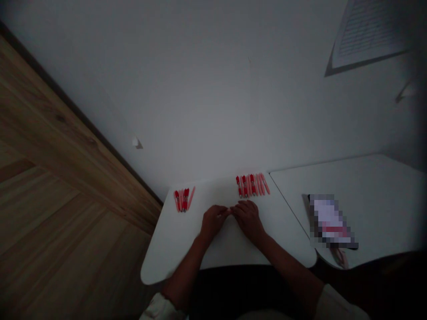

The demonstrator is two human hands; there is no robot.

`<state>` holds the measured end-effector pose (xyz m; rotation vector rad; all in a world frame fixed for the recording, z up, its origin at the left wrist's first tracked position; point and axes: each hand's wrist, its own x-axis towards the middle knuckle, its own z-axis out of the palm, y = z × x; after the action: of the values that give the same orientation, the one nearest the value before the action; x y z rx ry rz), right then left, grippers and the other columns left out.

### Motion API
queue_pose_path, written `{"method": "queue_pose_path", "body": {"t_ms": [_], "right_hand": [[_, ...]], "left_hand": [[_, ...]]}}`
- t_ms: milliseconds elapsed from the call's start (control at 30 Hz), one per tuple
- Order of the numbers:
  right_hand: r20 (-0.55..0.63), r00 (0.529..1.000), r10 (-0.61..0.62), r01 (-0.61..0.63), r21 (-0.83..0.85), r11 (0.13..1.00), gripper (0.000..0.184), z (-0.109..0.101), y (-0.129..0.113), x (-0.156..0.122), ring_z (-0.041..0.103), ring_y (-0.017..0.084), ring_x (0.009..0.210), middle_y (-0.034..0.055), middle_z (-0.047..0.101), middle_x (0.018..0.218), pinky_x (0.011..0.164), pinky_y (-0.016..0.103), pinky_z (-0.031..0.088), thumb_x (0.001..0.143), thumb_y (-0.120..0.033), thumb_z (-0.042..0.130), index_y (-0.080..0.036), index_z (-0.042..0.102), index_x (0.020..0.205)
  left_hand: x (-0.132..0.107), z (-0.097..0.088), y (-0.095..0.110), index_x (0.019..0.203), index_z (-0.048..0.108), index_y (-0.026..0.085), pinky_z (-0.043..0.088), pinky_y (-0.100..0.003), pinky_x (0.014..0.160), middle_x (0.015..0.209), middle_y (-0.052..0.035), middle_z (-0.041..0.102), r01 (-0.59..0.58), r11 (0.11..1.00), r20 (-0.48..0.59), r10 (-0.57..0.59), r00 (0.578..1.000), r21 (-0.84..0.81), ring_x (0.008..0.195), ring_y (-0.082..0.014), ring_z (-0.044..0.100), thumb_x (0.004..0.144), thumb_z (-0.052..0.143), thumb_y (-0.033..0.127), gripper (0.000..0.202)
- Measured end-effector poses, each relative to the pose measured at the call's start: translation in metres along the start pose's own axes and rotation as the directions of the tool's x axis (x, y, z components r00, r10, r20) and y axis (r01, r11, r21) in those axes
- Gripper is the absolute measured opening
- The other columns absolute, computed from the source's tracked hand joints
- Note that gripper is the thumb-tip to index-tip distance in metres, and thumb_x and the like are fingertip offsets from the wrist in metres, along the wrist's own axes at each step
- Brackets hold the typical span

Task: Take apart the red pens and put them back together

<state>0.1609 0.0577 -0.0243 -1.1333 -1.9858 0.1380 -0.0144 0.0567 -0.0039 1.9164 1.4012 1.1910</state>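
Observation:
Above the front half of the white table (180, 249), my two hands meet at the fingertips. My left hand (213, 221) is closed in a pinch, thumb and forefinger pointing right. Opposite it, my right hand (247, 218) has its fingers bent and pressed together. A small pale pinkish bit shows where the fingertips meet; what it belongs to is hidden. Behind my right hand lies a row of several red pens (252, 184) and pink pens (262, 184), side by side. A smaller group of red pens (185, 200) and pink pens (191, 198) lies to the back left.
A second white table (367, 191) adjoins on the right, bearing a blurred-out flat device (330, 218) with a pinkish strap (340, 258). The wall (200, 89) rises directly behind, with a printed sheet (370, 35) upper right. Wood flooring (60, 249) is at left.

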Motion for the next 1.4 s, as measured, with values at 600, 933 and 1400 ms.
{"method": "queue_pose_path", "body": {"t_ms": [600,933,1400], "right_hand": [[0.357,0.929,0.095,-0.279,0.508,0.815,0.03,-0.012,-0.005,0.005,0.057,0.012,0.063,-0.0019,0.06,0.066,0.065,0.024,0.046,0.093,-0.032,0.039,-0.021,0.062,0.108],[0.319,0.943,0.091,-0.237,0.454,0.859,0.03,-0.01,-0.01,0.006,0.065,0.016,0.082,0.0016,0.07,0.092,0.076,0.026,0.048,0.094,-0.035,0.038,-0.024,0.063,0.107],[0.226,0.971,0.077,-0.094,0.063,0.994,0.034,-0.004,-0.009,-0.006,0.063,0.017,0.08,0.0073,0.066,0.089,0.068,0.025,0.047,0.097,-0.034,0.031,-0.022,0.059,0.11]], "left_hand": [[-0.001,0.002,-0.001,0.1,0.067,0.012,0.046,-0.025,0.072,0.09,-0.0078,0.065,0.395,0.459,0.233,-0.37,0.899,-0.796,0.074,-0.0113,0.059,0.073,0.07,0.034,0.035],[0.0,0.002,0.005,0.104,0.064,0.015,0.046,-0.02,0.062,0.105,-0.0104,0.065,0.447,0.409,0.3,-0.375,0.877,-0.795,0.066,-0.007,0.057,0.078,0.065,0.039,0.035],[-0.002,0.004,0.008,0.094,0.067,0.014,0.043,-0.021,0.062,0.099,-0.0093,0.066,0.389,0.535,0.235,-0.333,0.913,-0.75,0.065,-0.0079,0.054,0.079,0.061,0.041,0.032]]}}
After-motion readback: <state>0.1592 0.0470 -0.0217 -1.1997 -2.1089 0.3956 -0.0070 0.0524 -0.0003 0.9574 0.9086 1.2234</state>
